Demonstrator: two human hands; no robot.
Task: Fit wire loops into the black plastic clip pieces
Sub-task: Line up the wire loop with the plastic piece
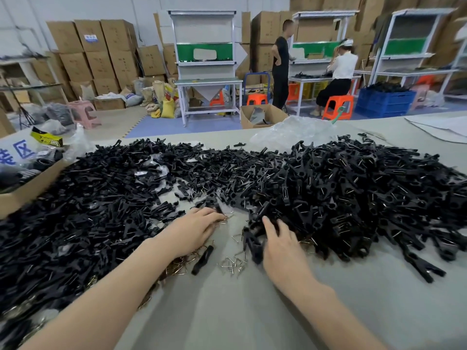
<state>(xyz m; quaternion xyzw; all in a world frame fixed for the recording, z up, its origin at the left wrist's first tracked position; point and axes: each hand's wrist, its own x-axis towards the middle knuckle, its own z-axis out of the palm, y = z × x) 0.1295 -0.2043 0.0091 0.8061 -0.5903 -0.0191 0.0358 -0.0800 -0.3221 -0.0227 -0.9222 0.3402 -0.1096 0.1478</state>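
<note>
At lower centre, wire loops lie on the table between the hands. The left hand lies flat, fingertips on a loop; the right hand digs into the clips, its grip hidden. At left, a sheet reads "区" in blue.

Right hand fingertips beneath clip pieces

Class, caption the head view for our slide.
Left hand and right hand touch heaped black clips; loose wire loops lie on the table between them.

head cam | faces forward-down | close over table
</note>
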